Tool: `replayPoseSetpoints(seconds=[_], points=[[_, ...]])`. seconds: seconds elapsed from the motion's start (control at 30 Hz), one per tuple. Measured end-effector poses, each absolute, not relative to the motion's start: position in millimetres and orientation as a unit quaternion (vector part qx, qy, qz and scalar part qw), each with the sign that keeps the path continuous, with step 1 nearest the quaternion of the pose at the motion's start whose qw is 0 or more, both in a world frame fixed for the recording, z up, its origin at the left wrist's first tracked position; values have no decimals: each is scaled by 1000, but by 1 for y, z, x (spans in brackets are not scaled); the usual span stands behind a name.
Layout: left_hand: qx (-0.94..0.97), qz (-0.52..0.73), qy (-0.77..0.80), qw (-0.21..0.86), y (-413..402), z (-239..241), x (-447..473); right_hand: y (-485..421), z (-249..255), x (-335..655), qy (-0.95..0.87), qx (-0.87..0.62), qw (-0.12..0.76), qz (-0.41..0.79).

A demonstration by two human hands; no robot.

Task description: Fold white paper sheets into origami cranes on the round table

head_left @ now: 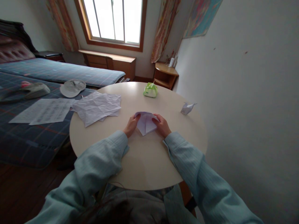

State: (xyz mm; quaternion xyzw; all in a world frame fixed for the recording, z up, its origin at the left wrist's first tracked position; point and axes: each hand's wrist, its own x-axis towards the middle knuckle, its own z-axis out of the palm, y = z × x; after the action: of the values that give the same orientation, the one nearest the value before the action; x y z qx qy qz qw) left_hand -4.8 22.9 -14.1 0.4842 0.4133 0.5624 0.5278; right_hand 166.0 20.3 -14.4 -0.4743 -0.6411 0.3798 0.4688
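The folded paper (146, 124) is whitish, the table (144, 168) cream, sleeves (100, 155) pale teal, mattress (63, 71) blue plaid.

On the surface (147, 165), the held paper (146, 123) is between left hand (131, 125) and right hand (163, 125), with the packet (150, 91) behind it, the sheets (98, 105) at the left and the paper figure (187, 109) at the right.

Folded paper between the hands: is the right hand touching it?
Touching. The head view shows it: the right hand holds the right side of the folded paper, with the thumb lying over its near face.
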Motion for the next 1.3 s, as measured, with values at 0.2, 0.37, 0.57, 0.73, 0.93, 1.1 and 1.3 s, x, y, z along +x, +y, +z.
replayPoseSetpoints(seconds=[0.2,0.37,0.57,0.73,0.93,1.1,1.3], points=[[469,561,415,541,22,-14,-3,21,-17,165,-632,-441,516,372],[447,522,425,589,14,-4,-4,16,-8,162,-624,-449,521,370],[441,522,412,603,11,2,-4,16,-5,162,-611,-433,534,392],[454,535,389,597,10,7,-6,18,-4,163,-602,-417,549,403],[453,543,378,597,7,11,-7,19,-7,165,-587,-437,551,400],[448,527,321,647,7,10,-10,21,-8,167,-574,-457,567,375],[410,529,350,656,12,8,-12,20,-7,166,-573,-455,558,391]])
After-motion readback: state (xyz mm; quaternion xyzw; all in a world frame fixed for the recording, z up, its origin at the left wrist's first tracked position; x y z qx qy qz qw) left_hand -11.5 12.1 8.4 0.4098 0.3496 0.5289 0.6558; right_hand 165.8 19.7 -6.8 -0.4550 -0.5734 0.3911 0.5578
